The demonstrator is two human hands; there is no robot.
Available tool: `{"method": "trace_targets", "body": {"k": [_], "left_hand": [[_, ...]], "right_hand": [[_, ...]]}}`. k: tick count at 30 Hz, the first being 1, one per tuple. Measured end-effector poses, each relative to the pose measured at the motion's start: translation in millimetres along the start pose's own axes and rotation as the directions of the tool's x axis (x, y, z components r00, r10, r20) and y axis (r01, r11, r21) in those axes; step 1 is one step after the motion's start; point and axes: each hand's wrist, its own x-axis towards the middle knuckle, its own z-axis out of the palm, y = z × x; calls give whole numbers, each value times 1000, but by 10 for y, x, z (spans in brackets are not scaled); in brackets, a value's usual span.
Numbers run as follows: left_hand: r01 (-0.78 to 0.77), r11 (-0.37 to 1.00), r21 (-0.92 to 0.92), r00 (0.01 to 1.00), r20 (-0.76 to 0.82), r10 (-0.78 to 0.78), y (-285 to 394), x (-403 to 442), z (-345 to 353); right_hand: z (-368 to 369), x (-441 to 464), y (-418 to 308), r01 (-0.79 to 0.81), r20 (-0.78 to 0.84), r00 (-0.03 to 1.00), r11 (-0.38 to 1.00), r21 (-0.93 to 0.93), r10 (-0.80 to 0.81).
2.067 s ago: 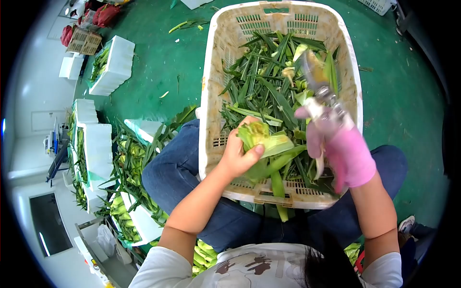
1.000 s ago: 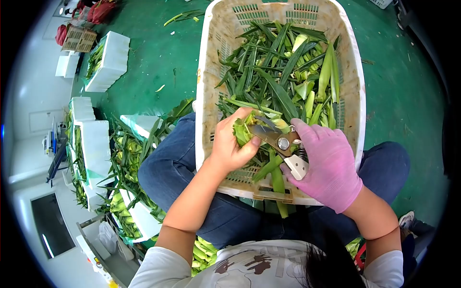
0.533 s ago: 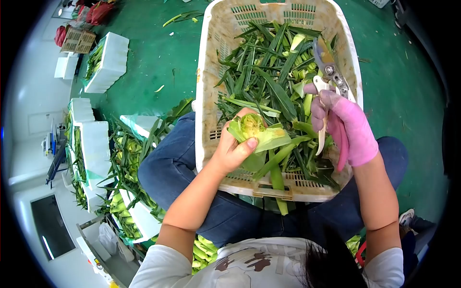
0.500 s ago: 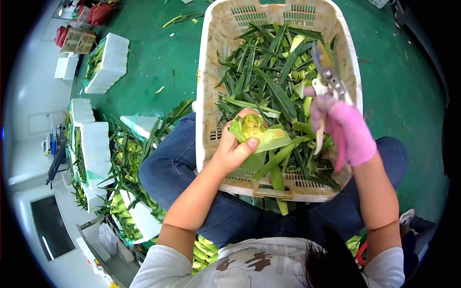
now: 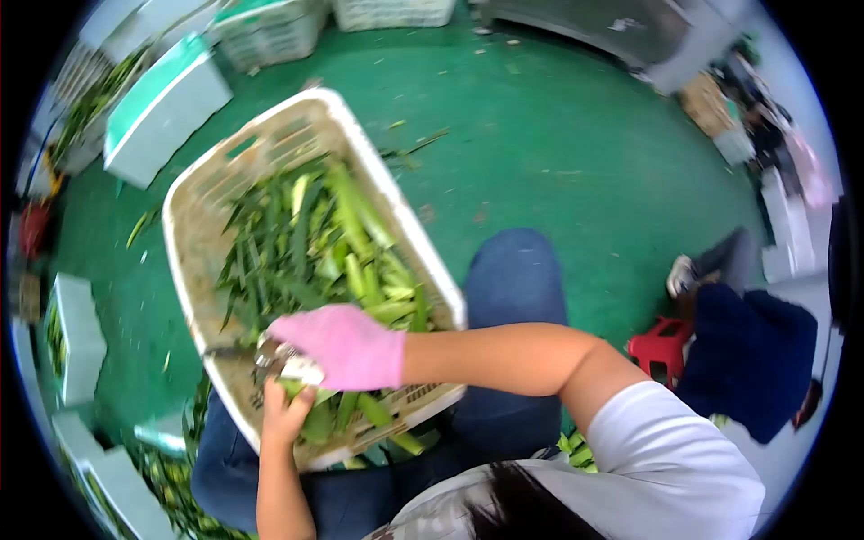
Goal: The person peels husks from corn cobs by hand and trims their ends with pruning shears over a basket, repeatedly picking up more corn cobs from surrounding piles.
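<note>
My right hand [image 5: 346,349], in a pink glove, is closed around pruning shears [image 5: 269,354]; their blades point left past the basket's near-left wall. Directly below it, my bare left hand [image 5: 285,412] grips a green-husked ear of corn [image 5: 315,421], thumb on top. The glove and shears hide most of the ear's upper end, so I cannot tell whether the blades touch it. Both hands are over the near end of a worn white plastic basket [image 5: 187,261]. Cut green leaves and husks [image 5: 301,247] fill much of the basket.
White foam boxes [image 5: 171,108] stand at the left, some with corn and leaves. At the right a person in dark blue [image 5: 747,360] is beside a red stool [image 5: 661,349]. More crates [image 5: 396,11] line the back. Leaf scraps lie on the green floor [image 5: 540,135].
The view has swung to the right, so the basket now appears further left and tilted. My right hand has brought the shears from over the basket's right side to my left hand.
</note>
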Motion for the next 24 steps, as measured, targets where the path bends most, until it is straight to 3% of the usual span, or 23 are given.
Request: {"method": "trace_targets", "body": {"k": [2,3,5,8,9,10,11,12,13,14,15,16,17,18,19,20,21,22,23,24], "left_hand": [[7,993,120,993,-117,7,-65,-31,54],[14,977,213,995,-96,7,65,-23,92],[82,974,212,992,76,-100,268,42,117],[153,871,467,985,2,-174,452,106,198],[-49,858,512,989,-92,112,368,71,268],[-62,879,473,981,-131,140,332,72,269],[-64,897,437,970,-185,159,290,46,219],[-109,865,489,927,-264,265,250,22,139],[-84,904,420,876,-401,268,294,-42,49],[-77,832,549,764,-503,403,305,-160,-143],[-143,843,519,619,-618,485,291,-374,-347],[-389,797,462,462,-651,602,341,-622,-561],[-396,696,599,266,-651,711,445,-973,-766],[-360,598,716,125,-598,792,527,-1408,-1020],[-151,489,859,19,-492,870,658,-1844,-1164],[107,388,916,20,-392,920,708,-2270,-1251],[351,257,900,66,-298,952,758,-2739,-1278],[488,213,847,257,-372,892,744,-3263,-1279],[602,157,783,408,-470,783,571,-3788,-1212],[683,231,693,424,-634,647,302,-4273,-1060]], "right_hand": [[-7,-2,-46,61,49,998,970,-236,-51],[-8,-5,-67,104,67,994,926,-362,-85],[-16,-1,-37,84,68,996,915,-395,-63],[-13,111,145,10,-56,997,875,-483,-43],[-35,134,198,-12,-87,995,861,-508,-37],[-198,173,244,-47,-254,964,896,-441,-75],[-379,224,309,-180,-291,953,930,-320,84],[-414,278,427,-263,-431,889,944,-198,157],[-546,281,415,-346,-402,878,925,-157,260],[-571,285,487,-348,-436,855,934,-79,282],[-570,257,489,-318,-420,850,945,74,319],[-449,232,491,-253,-572,775,961,108,268],[-387,203,502,-328,-560,779,944,20,283],[-330,166,514,-397,-547,783,915,-70,297],[-267,130,497,-377,-515,814,919,-119,268],[-247,105,398,-355,-430,857,931,-89,285],[-160,56,443,-324,-407,874,943,-79,266],[-94,32,456,-299,-269,895,926,232,357],[-26,16,319,-322,-185,900,888,328,394],[61,-7,369,-358,-99,894,830,427,436]]}}
